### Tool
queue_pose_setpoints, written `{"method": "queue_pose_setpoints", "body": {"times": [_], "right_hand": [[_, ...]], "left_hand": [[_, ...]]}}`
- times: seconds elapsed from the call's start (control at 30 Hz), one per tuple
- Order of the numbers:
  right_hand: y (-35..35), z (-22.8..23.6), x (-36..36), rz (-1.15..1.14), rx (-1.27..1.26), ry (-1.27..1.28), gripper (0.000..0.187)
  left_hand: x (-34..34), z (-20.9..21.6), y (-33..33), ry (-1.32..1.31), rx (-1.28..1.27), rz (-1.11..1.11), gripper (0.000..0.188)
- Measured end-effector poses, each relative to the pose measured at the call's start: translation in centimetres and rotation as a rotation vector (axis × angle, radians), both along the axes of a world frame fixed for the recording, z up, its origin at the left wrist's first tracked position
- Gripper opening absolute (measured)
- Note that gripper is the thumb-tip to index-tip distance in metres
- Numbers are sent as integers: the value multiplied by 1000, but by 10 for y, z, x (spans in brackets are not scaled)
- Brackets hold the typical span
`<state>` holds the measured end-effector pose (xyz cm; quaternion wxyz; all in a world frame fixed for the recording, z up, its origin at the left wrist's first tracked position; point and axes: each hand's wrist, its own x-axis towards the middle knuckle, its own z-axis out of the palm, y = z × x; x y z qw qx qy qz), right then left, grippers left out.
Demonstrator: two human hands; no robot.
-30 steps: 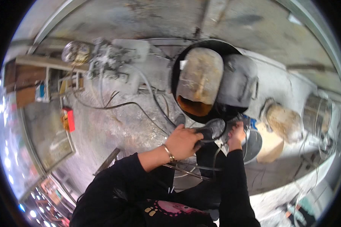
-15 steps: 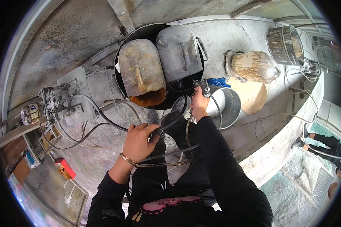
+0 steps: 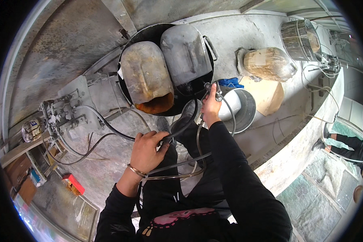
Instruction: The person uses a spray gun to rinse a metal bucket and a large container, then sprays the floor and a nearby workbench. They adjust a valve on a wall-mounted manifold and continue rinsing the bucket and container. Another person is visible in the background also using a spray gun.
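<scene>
My left hand (image 3: 147,152), a bangle at its wrist, is closed around a black hose (image 3: 184,130). The hose curves up toward my right hand (image 3: 211,108). That hand grips a spray gun (image 3: 218,95) with its thumb raised along the top; the fingers on the far side are partly hidden. A thinner hose (image 3: 232,116) hangs from the gun beside a metal bucket (image 3: 249,115) with whitish contents. Just beyond the gun, two cut-open jerrycans, one yellowish (image 3: 144,70) and one grey (image 3: 184,50), rest in a big black tub (image 3: 209,77).
At the left stands a pump with valves (image 3: 60,115) feeding the hoses. A blue cloth (image 3: 231,83), cardboard (image 3: 266,97), a wrapped brownish bundle (image 3: 266,64) and a drum (image 3: 296,40) lie to the right. Another person's legs (image 3: 345,147) show at far right. Loose hoses cross around my legs.
My right hand has turned a little, tilting the spray gun, and its thumb now points upward. The left hand keeps its hold on the hose. The whole view has shifted slightly.
</scene>
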<state>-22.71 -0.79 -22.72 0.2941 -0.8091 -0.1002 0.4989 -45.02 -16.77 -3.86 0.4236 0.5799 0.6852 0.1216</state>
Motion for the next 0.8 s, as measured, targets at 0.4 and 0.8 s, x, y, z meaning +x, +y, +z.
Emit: {"method": "queue_pose_setpoints", "body": {"times": [0.4, 0.8], "right_hand": [[-4, 3, 11, 15, 8, 79, 66], [-48, -41, 29, 332, 141, -214, 44]], "left_hand": [[14, -23, 3, -37, -24, -137, 26], [13, -12, 15, -101, -37, -144, 37]]}}
